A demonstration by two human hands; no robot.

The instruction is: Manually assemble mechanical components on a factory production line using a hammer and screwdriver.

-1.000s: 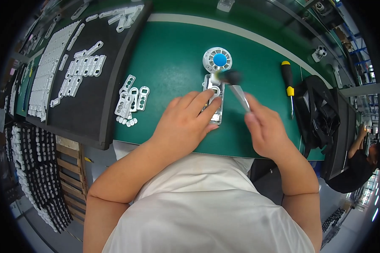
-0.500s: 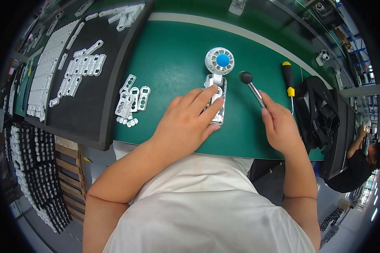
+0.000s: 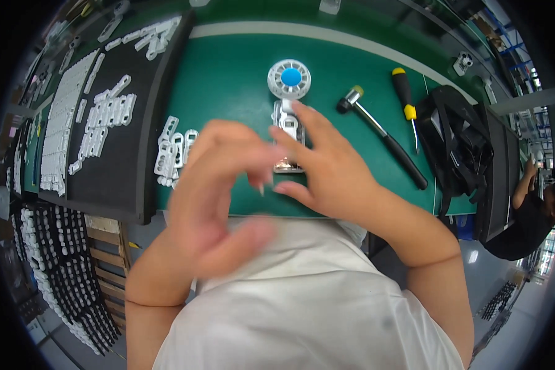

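Note:
A handheld fan with a round white head and blue hub (image 3: pixel 291 77) lies on the green mat, its body (image 3: pixel 290 126) in a clear, open-looking holder. My right hand (image 3: pixel 333 157) reaches across from the right with fingers spread; the fingertips are at the fan's neck and body, the thumb near its lower end. Raised left of the fan is my left hand (image 3: pixel 213 191), blurred, thumb apart from the bent fingers. Whether it pinches some small pale piece is unclear. A hammer (image 3: pixel 379 129) with a black grip lies right of my right hand, untouched.
White elongated parts (image 3: pixel 172 154) lie in a small pile, partly behind my left hand. A black board (image 3: pixel 114 157) at left carries several rows of white parts. Towards the right are a yellow-and-black screwdriver (image 3: pixel 404 92) and a black bag (image 3: pixel 456 148). Another person (image 3: pixel 530 216) works far right.
My right hand has let go of the hammer, which now lies on the mat, and has moved left onto the fan. My left hand has lifted off the fan and drawn back left. The view has shifted.

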